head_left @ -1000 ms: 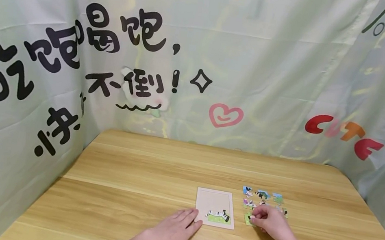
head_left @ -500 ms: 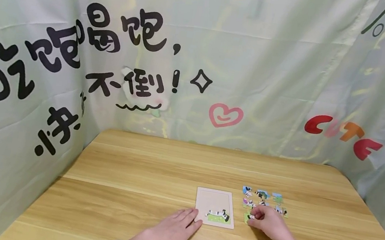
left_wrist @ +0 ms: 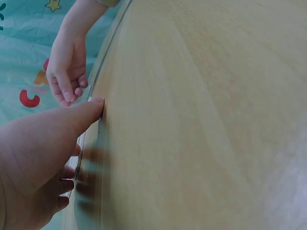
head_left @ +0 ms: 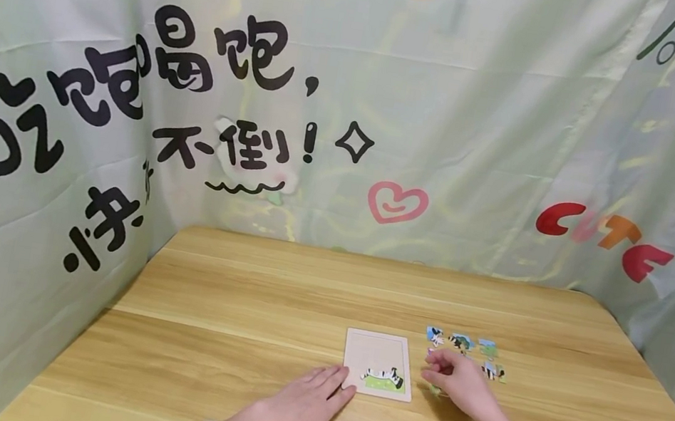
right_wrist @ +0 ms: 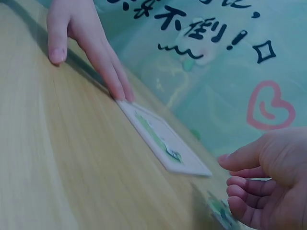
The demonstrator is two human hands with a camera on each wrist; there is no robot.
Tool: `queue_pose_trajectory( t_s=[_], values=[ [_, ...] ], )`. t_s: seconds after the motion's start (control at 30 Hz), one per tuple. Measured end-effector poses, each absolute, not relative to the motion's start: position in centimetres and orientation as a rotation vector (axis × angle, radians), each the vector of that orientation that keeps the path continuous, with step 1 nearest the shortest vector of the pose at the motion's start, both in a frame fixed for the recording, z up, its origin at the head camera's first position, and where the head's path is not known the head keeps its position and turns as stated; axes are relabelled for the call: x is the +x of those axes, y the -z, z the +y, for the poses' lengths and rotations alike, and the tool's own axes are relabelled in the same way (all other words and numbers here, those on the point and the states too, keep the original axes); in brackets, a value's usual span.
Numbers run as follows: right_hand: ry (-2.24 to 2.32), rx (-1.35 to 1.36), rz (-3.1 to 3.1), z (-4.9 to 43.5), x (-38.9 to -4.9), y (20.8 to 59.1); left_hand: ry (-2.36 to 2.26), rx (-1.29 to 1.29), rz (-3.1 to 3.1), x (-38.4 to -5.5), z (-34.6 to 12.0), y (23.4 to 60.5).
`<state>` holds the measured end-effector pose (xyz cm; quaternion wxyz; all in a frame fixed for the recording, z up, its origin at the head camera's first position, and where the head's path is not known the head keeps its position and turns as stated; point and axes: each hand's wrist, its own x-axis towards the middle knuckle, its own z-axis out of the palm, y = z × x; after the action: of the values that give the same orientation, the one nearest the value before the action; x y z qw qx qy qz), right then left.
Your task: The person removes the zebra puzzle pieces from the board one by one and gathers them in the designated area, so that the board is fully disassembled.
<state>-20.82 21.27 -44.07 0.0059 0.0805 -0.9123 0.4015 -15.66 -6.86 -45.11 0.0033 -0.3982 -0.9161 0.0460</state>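
Observation:
My left hand point(head_left: 310, 408) lies flat on the table, its fingertips on the lower left corner of a pale puzzle board point(head_left: 376, 349). A strip with a zebra on green grass point(head_left: 384, 378) sits in the board's lower part. To the right of the board, my right hand point(head_left: 462, 386) hovers over loose jigsaw pieces, thumb and forefinger apart in the head view. No piece shows between its fingers. Below its fingertips lies a green jigsaw piece point(right_wrist: 222, 211), partly hidden by the hand. The right wrist view also has the left hand point(right_wrist: 86, 45) at the board's corner.
Several loose jigsaw pieces point(head_left: 461, 341) lie right of the board, some covered by my right hand. The wooden table point(head_left: 234, 297) ends at a printed curtain point(head_left: 482, 152) behind and on both sides.
My right hand has come off the green piece near the board and shifted slightly left and up, its thumb and forefinger now parted. The left hand stays in place.

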Motion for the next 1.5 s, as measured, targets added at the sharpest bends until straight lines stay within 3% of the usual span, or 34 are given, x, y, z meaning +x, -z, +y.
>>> queue_pose_trajectory(
  t_s=[0.63,1.0,1.5],
  values=[
    [-1.388,0.572,-2.855,16.6,-20.8,44.3,-0.147,-1.255,-2.892,-15.7,-6.7,45.2],
    [-1.187,0.678,-2.897,15.9,-20.8,44.5,-0.156,-1.25,-2.883,-15.8,-6.8,45.3],
    [-1.12,0.672,-2.929,15.4,-20.8,44.2,-0.144,-1.246,-2.913,-15.8,-6.9,45.3]
  ],
)
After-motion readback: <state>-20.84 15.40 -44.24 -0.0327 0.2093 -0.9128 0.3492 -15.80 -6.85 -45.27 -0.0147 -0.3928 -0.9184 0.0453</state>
